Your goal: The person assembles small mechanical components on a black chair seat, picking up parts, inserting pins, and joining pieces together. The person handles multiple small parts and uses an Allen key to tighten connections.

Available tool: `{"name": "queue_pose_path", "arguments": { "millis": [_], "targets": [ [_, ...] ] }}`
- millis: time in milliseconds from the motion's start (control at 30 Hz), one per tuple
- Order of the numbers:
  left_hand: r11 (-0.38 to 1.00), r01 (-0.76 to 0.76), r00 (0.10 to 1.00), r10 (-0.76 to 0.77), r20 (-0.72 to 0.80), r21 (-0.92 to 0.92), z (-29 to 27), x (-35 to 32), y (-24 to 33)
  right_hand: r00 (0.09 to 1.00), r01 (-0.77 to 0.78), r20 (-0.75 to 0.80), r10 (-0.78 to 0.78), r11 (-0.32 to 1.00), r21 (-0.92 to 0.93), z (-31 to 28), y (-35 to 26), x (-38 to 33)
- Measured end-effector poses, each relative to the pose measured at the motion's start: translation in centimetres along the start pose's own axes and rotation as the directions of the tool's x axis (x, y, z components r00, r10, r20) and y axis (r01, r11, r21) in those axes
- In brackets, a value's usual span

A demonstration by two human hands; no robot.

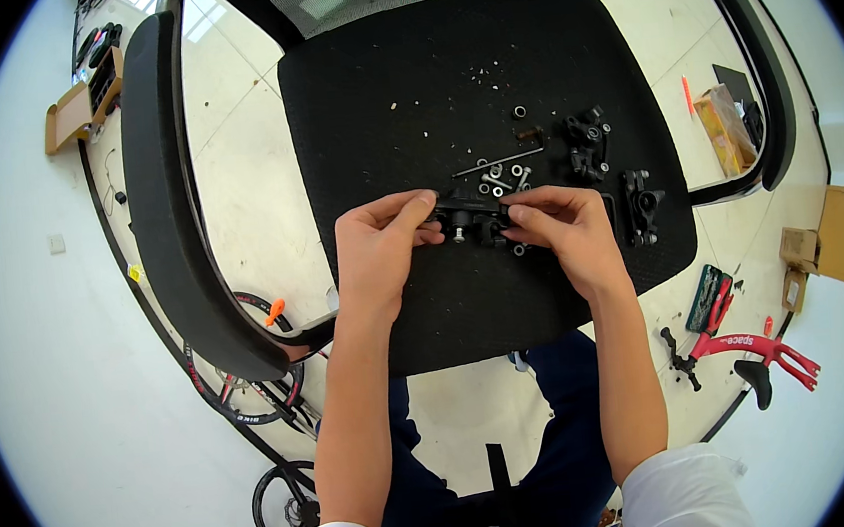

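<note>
Between my two hands, above the front part of a black chair seat [361, 138], is a dark mechanical part [467, 205] with a silver bolt [459, 233] pointing down from it. My left hand [376, 247] pinches its left end between thumb and fingers. The right end is pinched by my right hand [572, 238]. Just beyond the part lie an L-shaped hex key [494, 164] and several silver bolts and washers [497, 181], some partly hidden by my fingers. Two similar black metal parts, one farther [587, 144] and one nearer [644, 207], rest right of my right hand.
Chair armrests rise at left [160, 196] and right [773, 82]. Small pale crumbs [486, 75] dot the seat. Bicycle wheels [245, 415] stand at lower left. A red bike frame [750, 343] lies on the floor at right, near cardboard boxes [799, 249].
</note>
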State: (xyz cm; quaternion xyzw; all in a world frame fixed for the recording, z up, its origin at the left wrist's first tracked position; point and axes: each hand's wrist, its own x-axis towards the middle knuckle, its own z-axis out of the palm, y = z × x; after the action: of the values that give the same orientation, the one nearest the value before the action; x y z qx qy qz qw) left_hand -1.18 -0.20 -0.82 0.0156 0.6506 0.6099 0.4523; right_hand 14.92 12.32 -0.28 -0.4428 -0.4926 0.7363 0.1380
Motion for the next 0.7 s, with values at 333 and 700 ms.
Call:
{"name": "queue_pose_path", "arguments": {
  "millis": [333,700],
  "targets": [
    [0.998,0.056,0.998,-0.055,0.036,-0.027,0.15,-0.04,0.34,0.999,-0.022,-0.031,0.025,0.993,0.115,-0.6,0.49,0.27],
    [0.997,0.078,0.997,-0.078,0.014,-0.027,-0.01,-0.01,0.47,0.999,-0.023,-0.026,0.025,0.996,0.084,-0.07,0.38,0.34]
  ]
}}
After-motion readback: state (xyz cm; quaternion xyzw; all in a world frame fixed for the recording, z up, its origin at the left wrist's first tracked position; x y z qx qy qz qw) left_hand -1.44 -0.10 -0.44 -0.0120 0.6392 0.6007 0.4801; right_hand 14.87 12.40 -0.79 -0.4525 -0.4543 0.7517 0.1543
